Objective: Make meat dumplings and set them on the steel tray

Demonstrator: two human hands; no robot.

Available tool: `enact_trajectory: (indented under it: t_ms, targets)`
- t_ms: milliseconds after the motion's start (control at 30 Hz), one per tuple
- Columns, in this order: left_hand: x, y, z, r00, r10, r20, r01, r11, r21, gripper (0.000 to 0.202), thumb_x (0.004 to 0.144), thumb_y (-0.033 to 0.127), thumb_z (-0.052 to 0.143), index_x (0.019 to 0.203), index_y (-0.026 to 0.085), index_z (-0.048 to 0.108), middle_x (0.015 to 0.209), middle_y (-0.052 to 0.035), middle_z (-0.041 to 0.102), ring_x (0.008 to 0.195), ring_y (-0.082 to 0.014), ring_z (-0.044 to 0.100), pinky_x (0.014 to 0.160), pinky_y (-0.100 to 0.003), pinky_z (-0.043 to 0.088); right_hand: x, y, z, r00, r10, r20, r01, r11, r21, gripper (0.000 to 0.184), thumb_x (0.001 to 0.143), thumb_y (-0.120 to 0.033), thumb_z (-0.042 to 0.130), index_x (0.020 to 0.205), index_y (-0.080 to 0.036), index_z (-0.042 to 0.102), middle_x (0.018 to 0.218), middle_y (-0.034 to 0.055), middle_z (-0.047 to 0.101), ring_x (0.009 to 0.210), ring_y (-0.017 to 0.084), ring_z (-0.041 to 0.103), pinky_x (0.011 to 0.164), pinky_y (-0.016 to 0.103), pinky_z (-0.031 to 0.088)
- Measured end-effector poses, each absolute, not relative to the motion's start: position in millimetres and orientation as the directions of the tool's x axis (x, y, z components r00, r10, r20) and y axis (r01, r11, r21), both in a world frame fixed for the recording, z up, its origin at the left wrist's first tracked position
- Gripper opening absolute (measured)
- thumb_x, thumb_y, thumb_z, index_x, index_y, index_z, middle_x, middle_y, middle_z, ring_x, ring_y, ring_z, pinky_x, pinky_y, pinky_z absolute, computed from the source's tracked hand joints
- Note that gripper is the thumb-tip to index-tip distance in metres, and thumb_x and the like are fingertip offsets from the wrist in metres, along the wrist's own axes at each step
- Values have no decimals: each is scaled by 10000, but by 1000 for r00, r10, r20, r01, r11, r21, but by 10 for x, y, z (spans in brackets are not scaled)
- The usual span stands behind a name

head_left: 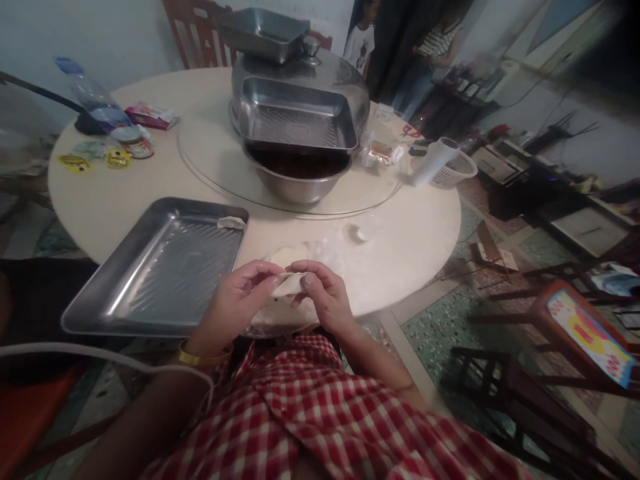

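Note:
Between my left hand (250, 290) and my right hand (323, 290) is a pale folded dumpling (287, 285). The fingers and thumbs of both hands pinch its edge, one hand at each end. Just beyond it, round dough wrappers (289, 255) lie on the floured table, partly hidden by my fingers. To the left rests a large metal tray (170, 267), with one finished-looking dumpling (231, 223) at its far right corner. A small white piece, perhaps dough (364, 232), sits on the table to the right.
A metal bowl (300, 185) with dark contents stands on the glass turntable (210, 177), under a tilted tray (300, 120). Behind is a domed lid (345, 73). A bottle (93, 97) stands left; a white basket (457, 170) sits right. Stools (575, 320) and two people are beyond the table.

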State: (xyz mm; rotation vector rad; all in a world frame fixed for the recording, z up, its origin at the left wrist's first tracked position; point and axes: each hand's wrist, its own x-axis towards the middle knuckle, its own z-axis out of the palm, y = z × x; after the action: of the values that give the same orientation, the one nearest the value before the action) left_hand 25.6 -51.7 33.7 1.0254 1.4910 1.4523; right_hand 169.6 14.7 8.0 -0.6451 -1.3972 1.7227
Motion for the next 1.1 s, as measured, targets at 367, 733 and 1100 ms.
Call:
enact_trajectory:
  t_ms: [367,733,1100]
  targets:
    - [180,-559,334,-317,947,61,138,-17,990,107,780,286,669,852,211,692,827,-13,688,765,-167,610,751,-275,472,1675,153,75,-598,801,23,-290,-190,-938,271,712,-447,773,855,-225,709,1012,8,690,645,73,626,557,227,605]
    - [74,-560,376,-94,957,274,387,-219,896,77,840,239,602,794,222,660,843,-13,651,825,-168,597,784,-269,440,1640,128,59,-529,826,193,-247,68,-967,191,798,-419,697,853,-238,722,1064,34,648,818,121,641,588,250,632]
    - [119,-596,420,-228,951,206,438,-89,895,111,836,305,617,785,225,673,780,-3,663,734,-168,578,731,-253,440,1662,103,42,-555,773,308,-211,227,-951,160,841,-361,669,965,-283,736,1122,36,638,867,118,657,629,250,621]
